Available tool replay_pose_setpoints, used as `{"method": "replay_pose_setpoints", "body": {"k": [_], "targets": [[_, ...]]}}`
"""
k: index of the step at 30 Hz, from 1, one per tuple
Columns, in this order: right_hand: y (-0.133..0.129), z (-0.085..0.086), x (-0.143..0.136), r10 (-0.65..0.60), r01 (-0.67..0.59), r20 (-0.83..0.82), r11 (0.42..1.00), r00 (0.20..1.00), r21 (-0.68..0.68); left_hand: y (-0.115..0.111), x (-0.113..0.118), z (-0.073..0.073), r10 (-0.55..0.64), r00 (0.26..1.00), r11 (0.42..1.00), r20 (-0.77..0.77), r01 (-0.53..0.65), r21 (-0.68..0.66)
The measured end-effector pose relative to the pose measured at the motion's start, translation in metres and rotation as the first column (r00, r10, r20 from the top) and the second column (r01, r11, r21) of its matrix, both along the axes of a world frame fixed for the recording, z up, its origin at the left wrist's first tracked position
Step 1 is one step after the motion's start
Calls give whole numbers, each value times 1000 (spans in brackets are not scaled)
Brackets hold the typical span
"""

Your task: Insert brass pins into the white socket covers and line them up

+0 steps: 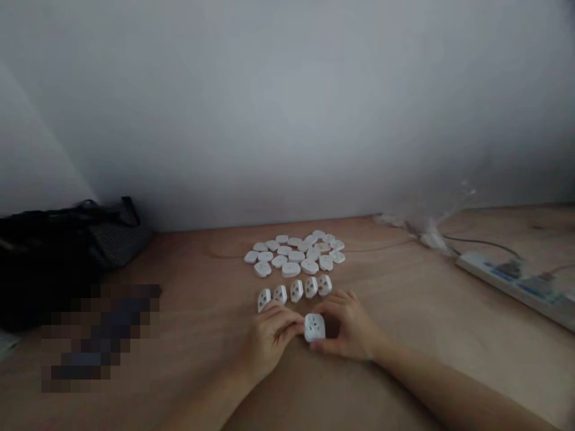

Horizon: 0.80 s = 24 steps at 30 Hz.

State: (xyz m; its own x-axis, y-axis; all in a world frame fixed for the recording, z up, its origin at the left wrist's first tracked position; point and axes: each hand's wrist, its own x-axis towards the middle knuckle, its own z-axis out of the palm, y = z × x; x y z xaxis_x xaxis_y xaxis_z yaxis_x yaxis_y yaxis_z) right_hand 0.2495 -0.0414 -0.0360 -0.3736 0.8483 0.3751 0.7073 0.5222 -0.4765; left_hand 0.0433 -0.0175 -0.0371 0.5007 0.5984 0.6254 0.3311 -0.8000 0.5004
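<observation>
A small white rounded-square socket piece, with dark holes in its face, is between my two hands above the near part of the table. My right hand grips it from the right, thumb at the lower edge and fingers at the upper. From the left, my left hand meets its side edge with thumb and fingertips pinched together. Just beyond my hands stands a row of several similar pieces, on edge with their holed faces showing. Farther back, a cluster of several white pieces lies flat.
At right a white power strip with plugs and cords lies on the wooden table, near some clear plastic wrap. A black bag sits at left, beside a pixelated dark object. A pale wall rises behind.
</observation>
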Motion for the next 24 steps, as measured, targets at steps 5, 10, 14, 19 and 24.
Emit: {"method": "replay_pose_setpoints", "body": {"k": [5, 10, 14, 19, 24], "targets": [[1, -1, 0, 5, -5, -15, 1000, 1000, 1, 0, -1, -3, -29, 998, 1000, 48, 29, -5], [0, -1, 1, 15, -15, -20, 1000, 1000, 11, -2, 0, -5, -41, 995, 999, 88, 43, -22], [0, -1, 0, 5, -5, -4, 999, 1000, 32, -4, 2, -5, -79, 995, 996, 64, 81, -33], [0, -2, 0, 2, -2, -14, 999, 1000, 50, -3, 3, -7, -79, 996, 997, 28, 79, 10], [-1, -2, 0, 22, -20, -25, 998, 999, 56, -2, 4, -6, -95, 995, 995, 28, 94, 15]]}}
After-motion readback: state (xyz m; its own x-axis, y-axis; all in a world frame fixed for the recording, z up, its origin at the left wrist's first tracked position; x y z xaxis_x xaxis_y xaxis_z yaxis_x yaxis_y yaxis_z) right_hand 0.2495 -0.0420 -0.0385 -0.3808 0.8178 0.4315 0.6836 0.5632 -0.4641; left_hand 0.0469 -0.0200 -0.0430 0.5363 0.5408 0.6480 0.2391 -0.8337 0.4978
